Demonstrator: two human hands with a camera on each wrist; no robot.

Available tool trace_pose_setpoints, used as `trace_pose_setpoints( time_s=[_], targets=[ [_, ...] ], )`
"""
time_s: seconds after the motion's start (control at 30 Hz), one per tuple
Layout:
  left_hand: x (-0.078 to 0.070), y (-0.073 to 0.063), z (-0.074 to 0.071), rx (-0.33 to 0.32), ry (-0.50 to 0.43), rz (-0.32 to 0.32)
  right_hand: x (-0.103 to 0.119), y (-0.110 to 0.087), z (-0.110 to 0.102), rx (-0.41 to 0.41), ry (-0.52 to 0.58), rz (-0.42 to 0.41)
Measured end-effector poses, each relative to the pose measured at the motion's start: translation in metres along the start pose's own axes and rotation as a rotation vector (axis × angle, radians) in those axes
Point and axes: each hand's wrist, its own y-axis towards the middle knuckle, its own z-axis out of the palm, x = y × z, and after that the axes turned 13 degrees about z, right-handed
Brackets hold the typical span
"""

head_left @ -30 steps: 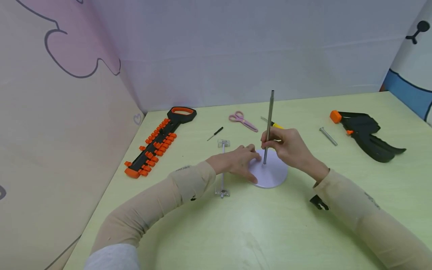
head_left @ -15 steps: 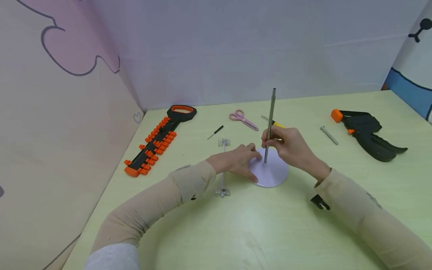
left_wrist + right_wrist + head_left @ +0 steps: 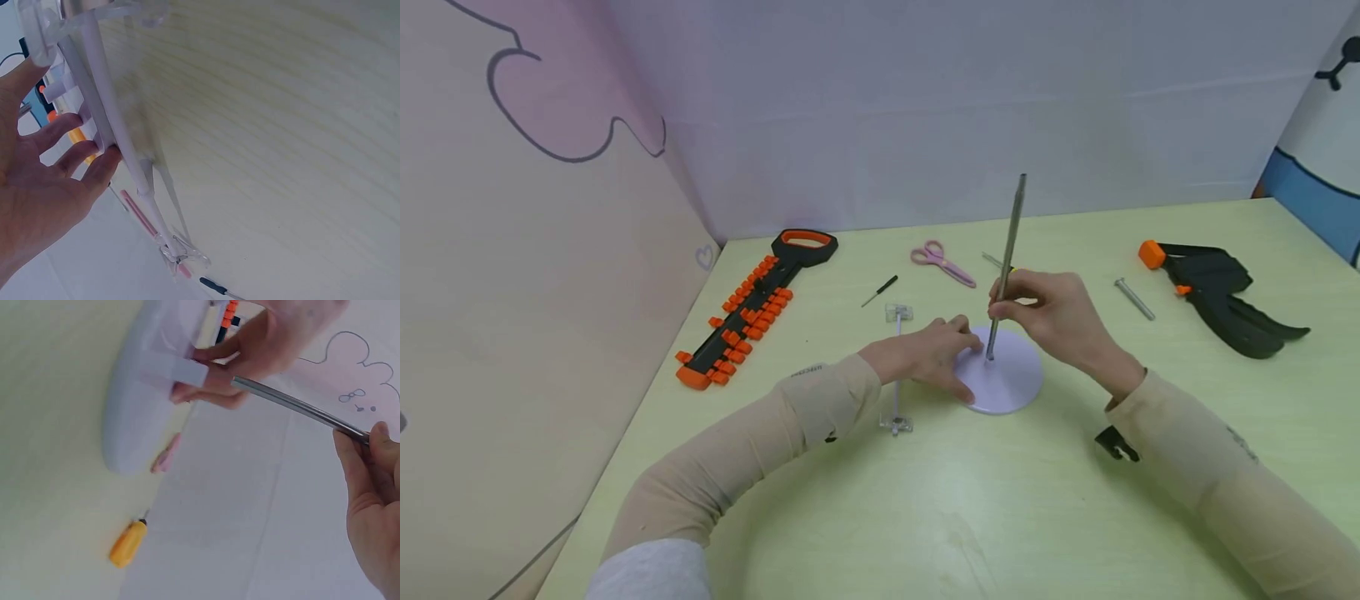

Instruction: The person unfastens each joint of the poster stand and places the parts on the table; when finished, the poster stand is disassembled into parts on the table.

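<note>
My right hand [image 3: 1060,321] pinches a slim silver metal rod [image 3: 1012,221] between thumb and fingers, tilted slightly right above a round white base [image 3: 1007,383]. In the right wrist view, the rod's lower end [image 3: 240,382] hangs apart from the short square socket [image 3: 194,373] rising from the base's middle. My left hand [image 3: 928,357] grips the base's left rim, fingers on top and at the edge. Under the left wrist lies a thin white bar [image 3: 896,402] with clear plastic ends; it fills the foreground of the left wrist view.
A black rack with orange clips [image 3: 741,318] lies left. Behind the hands are a small black screwdriver [image 3: 880,290], pink scissors [image 3: 943,265] and a yellow-handled tool [image 3: 128,544]. A metal bolt [image 3: 1134,299] and a black-and-orange clamp [image 3: 1221,292] lie right.
My right hand has lifted the rod slightly up and to the right, and the rod leans more to the right. The left hand stays on the base.
</note>
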Motion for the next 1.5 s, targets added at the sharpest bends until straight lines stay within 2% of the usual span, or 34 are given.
trace_pose_setpoints(
  time_s=[0.17,0.47,0.67,0.8,1.0,1.27,1.5],
  targets=[
    [-0.001,0.000,-0.002,0.002,-0.004,-0.005,0.011,0.002,-0.012,-0.025,-0.008,0.023],
    [0.001,-0.001,0.001,-0.002,0.012,0.009,0.012,0.003,-0.022,-0.023,0.014,0.082],
    [-0.001,0.000,0.000,-0.001,0.017,0.013,0.010,-0.006,-0.033,-0.029,0.075,0.108],
    [-0.001,0.001,0.000,0.008,0.022,0.003,0.006,-0.013,-0.039,-0.034,0.075,0.132],
    [0.000,0.001,0.000,0.020,0.028,-0.002,0.003,-0.022,-0.047,-0.037,-0.007,0.213],
    [-0.001,-0.002,-0.001,0.009,0.035,-0.001,-0.004,-0.032,-0.053,-0.015,-0.172,0.329],
    [-0.002,-0.003,0.001,-0.002,0.046,0.006,-0.015,-0.041,-0.058,0.049,-0.248,0.397]
  ],
)
